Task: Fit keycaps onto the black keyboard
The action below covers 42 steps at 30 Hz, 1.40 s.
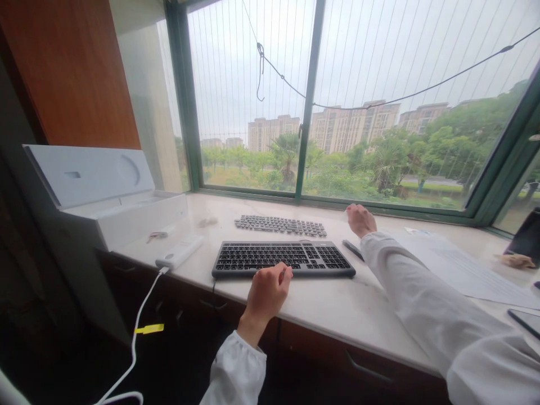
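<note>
A black keyboard (280, 260) lies on the white counter (337, 304). Behind it is a thin keyboard-shaped piece with grey keys (280, 225). My left hand (270, 287) is at the front edge of the black keyboard, its fingers curled and closed; what they hold, if anything, is hidden. Beyond the keyboard's back right corner, near the window sill, is my right hand (360, 220), also closed, its fingertips turned from view. A dark pen-like object (353, 249) lies between the keyboard and my right sleeve.
An open white box (135, 225) stands at the left, with a white power strip (179, 253) and its cable before it. Printed papers (468, 267) lie at the right, near a phone (525, 322) and a crumpled brown item (515, 260). Windows rise behind the counter.
</note>
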Tool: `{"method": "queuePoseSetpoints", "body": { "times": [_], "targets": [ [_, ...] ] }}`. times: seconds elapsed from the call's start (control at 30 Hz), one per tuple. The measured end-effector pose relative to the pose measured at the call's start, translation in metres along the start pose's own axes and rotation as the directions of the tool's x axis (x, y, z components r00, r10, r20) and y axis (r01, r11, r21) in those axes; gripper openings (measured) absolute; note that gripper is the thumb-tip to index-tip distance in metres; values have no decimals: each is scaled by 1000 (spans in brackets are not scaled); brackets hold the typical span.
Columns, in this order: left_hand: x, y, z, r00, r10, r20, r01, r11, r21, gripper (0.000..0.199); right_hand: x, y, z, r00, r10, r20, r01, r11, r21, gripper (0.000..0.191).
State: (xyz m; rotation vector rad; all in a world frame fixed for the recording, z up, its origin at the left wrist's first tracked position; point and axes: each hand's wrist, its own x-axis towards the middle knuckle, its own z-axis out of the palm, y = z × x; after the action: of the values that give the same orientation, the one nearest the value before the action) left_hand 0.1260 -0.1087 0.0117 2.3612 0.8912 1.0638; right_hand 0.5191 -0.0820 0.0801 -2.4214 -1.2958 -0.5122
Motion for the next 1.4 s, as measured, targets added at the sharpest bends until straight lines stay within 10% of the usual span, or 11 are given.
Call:
{"method": "queuePoseSetpoints", "body": {
  "times": [0.4,1.4],
  "targets": [
    [0,0,2,999,-19,-44,21,999,41,35,3,-5,63,942,-165,294,158,986,47,33],
    [0,-2,3,995,-41,-92,48,996,78,34,-2,-12,49,788,-500,359,565,818,-102,27]
  ]
}}
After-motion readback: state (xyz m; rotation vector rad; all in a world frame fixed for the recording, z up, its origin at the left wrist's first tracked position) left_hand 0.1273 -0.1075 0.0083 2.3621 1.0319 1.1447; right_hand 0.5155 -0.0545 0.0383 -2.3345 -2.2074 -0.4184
